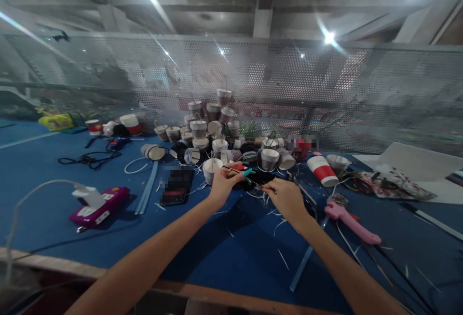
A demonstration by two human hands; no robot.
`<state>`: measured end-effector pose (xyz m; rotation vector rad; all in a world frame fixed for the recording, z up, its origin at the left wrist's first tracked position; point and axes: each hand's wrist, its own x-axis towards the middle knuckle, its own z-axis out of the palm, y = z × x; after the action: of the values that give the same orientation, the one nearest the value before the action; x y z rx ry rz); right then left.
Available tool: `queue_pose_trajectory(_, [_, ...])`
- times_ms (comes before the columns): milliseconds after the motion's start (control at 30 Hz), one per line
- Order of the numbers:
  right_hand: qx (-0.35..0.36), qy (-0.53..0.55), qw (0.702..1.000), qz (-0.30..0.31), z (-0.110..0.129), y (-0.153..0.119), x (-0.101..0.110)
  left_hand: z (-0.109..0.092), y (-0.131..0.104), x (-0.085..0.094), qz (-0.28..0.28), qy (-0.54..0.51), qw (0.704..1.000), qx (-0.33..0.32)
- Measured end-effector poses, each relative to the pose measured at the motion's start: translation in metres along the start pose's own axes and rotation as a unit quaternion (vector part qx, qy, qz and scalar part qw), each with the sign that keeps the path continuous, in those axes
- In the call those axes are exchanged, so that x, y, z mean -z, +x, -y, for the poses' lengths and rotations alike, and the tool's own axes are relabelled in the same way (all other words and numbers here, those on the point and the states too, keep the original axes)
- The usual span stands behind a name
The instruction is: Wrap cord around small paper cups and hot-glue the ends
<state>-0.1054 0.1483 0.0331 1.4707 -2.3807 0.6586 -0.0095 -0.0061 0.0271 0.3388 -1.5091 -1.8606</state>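
A thin dark cord (254, 183) is at the middle of the blue table (217, 269), somewhat nearer its far edge than its near one, slanting between the person's two hands. The left hand (223, 185) pinches it between thumb and fingers, with a small teal piece (249, 172) at the fingertips that is too small to identify. The right hand (289, 200) has its fingers closed on the cord's other end, thumb against forefinger. White scraps (282, 258) litter the tabletop below and around the hands. Just beyond the left hand stands an upright white pot (211, 170), and behind it a heap of small pots (199, 130) rises toward the far edge, some upright, others lying on their sides. Left of the hands lie a dark phone (181, 184) and pale flat strips (147, 192); nearer the table's left front corner is a purple power strip (117, 200) with a white plug (88, 197) in it. A black cable (88, 161) lies farther back on that side. Right of the hands are a tilted red-and-white cup (321, 170), a pink glue gun (356, 225) and, toward the right edge, a crumpled clear bag (396, 182). A perforated screen (217, 59) runs along the far edge.
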Motion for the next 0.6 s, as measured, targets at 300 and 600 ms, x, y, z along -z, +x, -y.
queue_pose_trajectory(300, [0.009,-0.034,0.999,-0.005,-0.001,0.000,0.000,0.014,-0.002,0.000,0.018,-0.022,1.000,-0.001])
queue_pose_trajectory(600, [-0.003,0.275,0.951,0.141,0.005,0.011,0.013,0.003,0.002,0.004,0.051,-0.034,0.998,0.012])
